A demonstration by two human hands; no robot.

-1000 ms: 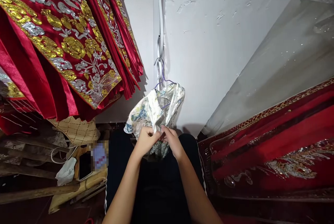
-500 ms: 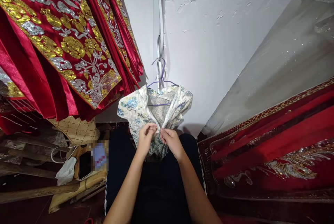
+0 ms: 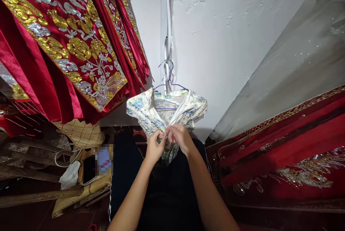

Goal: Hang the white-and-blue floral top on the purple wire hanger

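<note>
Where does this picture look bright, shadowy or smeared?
All in the head view: the white wall is brightly lit, with a shadow beside the floral top; sequins on the red embroidered garment glint; the dark trousers lose detail; the right hand looks slightly soft; a patch beside the phone is pixelated.

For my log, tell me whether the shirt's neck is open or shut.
Open: the shirt parts in a V, showing the hanger bar. Below, the left hand and right hand hide any fastening; cannot tell there.
</note>
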